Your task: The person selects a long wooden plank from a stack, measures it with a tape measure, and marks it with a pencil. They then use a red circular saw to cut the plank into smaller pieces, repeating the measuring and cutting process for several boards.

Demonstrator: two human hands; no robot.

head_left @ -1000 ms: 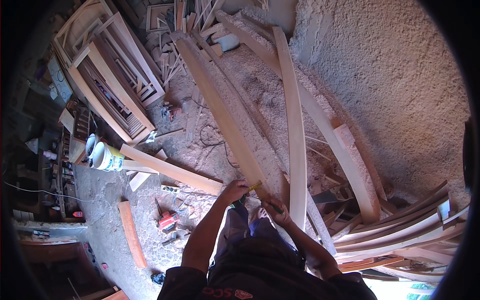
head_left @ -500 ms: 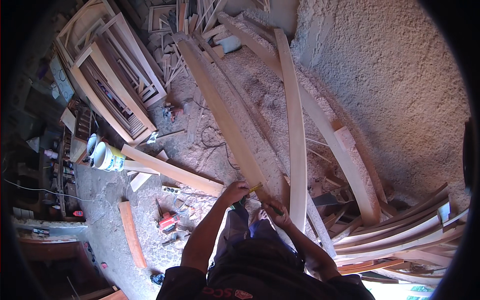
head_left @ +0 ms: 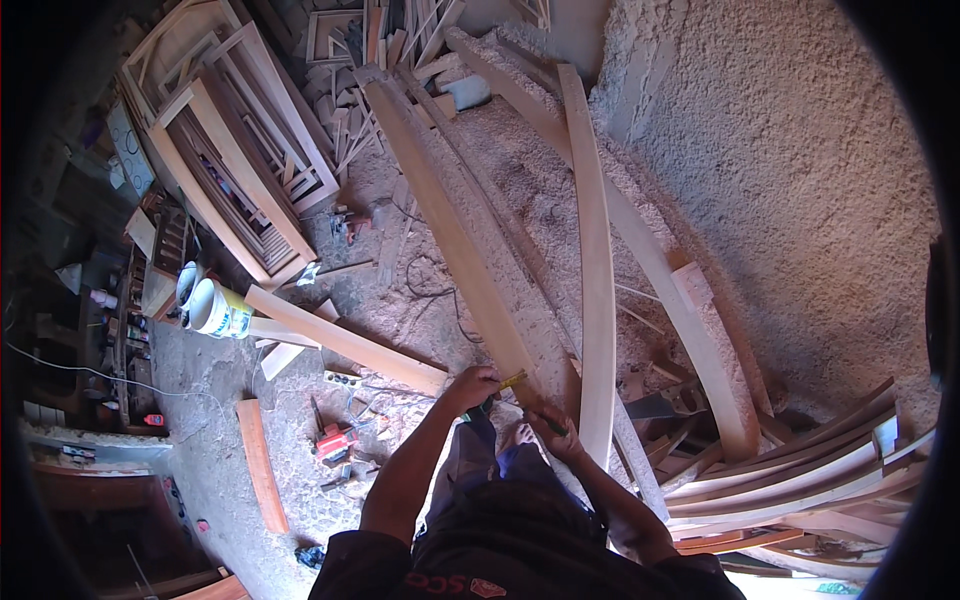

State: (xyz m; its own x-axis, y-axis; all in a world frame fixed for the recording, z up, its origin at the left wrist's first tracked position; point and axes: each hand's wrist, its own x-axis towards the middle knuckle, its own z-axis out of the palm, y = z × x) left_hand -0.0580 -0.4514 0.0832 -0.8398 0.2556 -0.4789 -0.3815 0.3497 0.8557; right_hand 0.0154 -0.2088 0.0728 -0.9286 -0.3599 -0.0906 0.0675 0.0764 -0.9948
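Observation:
A long pale plank [head_left: 450, 230] runs from the far pile of offcuts to just in front of my legs. Over its near end lies a short yellow strip of tape measure [head_left: 513, 379], which the closed fingers of my left hand [head_left: 470, 388] pinch. Something dark green shows just below that hand; its kind is unclear. My right hand [head_left: 556, 436] is closed at the plank's near corner, around a small green thing [head_left: 555, 425] that I cannot make out. To the right of this hand stretches a second long board [head_left: 593, 260].
More curved boards are stacked [head_left: 790, 480] at the right. Wooden frames [head_left: 235, 160] lean at the far left, near white buckets [head_left: 215, 308]. A red power tool [head_left: 335, 443], a cord and a short reddish board [head_left: 262, 465] lie on the floor. Shavings heap against the rough wall [head_left: 760, 150].
The view has shifted slightly, so the far boards and frames appear a little lower and to the right. Both hands keep nearly the same place and grip.

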